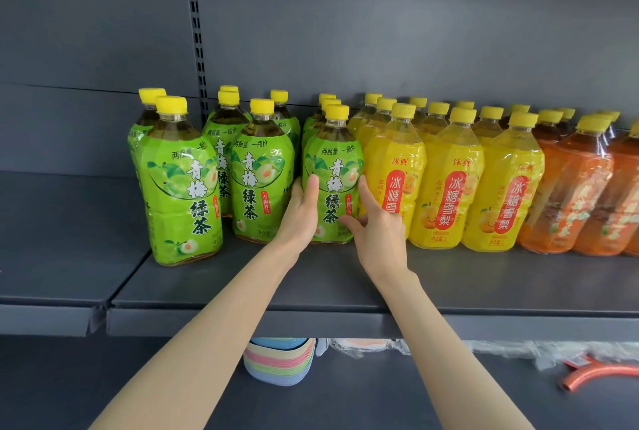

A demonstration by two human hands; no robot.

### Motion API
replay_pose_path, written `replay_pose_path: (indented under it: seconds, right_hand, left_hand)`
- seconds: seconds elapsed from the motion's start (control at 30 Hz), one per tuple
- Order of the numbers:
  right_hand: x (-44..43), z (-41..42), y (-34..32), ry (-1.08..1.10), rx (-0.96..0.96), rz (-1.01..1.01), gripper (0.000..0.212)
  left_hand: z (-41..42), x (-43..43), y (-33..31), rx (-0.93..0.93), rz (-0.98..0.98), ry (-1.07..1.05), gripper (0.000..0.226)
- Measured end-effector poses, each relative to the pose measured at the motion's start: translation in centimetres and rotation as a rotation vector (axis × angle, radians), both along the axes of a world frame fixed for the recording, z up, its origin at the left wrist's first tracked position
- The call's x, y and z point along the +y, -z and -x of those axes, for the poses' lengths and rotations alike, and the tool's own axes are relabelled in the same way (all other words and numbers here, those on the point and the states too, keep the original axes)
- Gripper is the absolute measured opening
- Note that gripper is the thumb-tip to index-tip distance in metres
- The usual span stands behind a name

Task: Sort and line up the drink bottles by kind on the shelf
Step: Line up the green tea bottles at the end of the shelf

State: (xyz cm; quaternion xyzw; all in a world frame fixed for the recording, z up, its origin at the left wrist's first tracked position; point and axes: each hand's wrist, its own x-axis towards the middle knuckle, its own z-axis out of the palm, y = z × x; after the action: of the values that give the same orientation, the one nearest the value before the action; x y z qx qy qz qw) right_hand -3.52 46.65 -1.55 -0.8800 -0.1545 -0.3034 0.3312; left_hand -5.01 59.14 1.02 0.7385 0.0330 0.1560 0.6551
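Note:
Green-label tea bottles with yellow caps stand on the grey shelf [449,277] in loose rows at the left. The front bottle of the rightmost green row [333,166] is held between both hands. My left hand [301,215] grips its left side with the thumb across the label. My right hand [377,225] wraps its right side, fingers between it and the neighbouring yellow pear drink [397,166]. Yellow bottles form neat rows to the right, then orange-label bottles [570,187] at the far right. The leftmost green bottle [179,187] stands forward of the others.
The shelf's left bay [62,232] holds no bottles. A slotted upright [197,49] divides the back panel. On the lower shelf sit a stack of pastel woven items [276,360], plastic-wrapped goods [518,350] and an orange curved tool [594,371].

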Motion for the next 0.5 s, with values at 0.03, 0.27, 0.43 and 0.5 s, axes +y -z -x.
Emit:
replay_pose_path:
  seconds: [0.03,0.27,0.43,0.5]
  right_hand:
    - [0.0,0.1,0.0,0.003,0.002,0.004,0.073]
    - [0.1,0.7,-0.1,0.022,0.051,0.034,0.073]
    - [0.1,2.0,-1.0,0.041,0.065,0.071,0.06]
    - [0.5,3.0,-1.4,0.012,0.014,0.008,0.045]
  left_hand:
    - [0.0,0.0,0.0,0.001,-0.006,-0.008,0.064]
    - [0.6,-0.3,0.3,-0.069,-0.042,-0.178,0.057]
    - [2.6,0.0,-0.4,-0.151,-0.177,-0.326,0.033]
    - [3.7,0.7,-0.1,-0.191,-0.244,-0.351,0.021]
